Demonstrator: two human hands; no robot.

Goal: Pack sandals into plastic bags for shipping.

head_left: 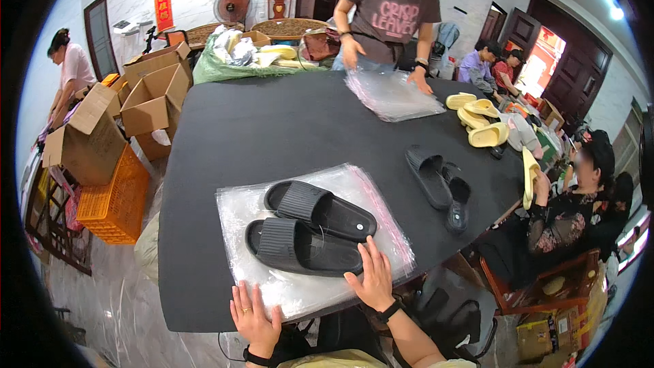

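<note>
Two black slide sandals lie side by side on a stack of clear plastic bags at the near side of the table. Their ribbed straps are toward the left and their heels toward the right. My right hand has its fingers spread at the heel of the nearer slide, its fingertips touching or almost touching it. Flat on the front left part of the bags rests my left hand, fingers outstretched, with nothing in it. A pink strip runs along the right edge of the bags.
More black slides and several yellow slides lie on the dark table. Across it, a person handles another stack of clear bags. At right, a seated person holds a yellow slide. Cardboard boxes and an orange crate stand left.
</note>
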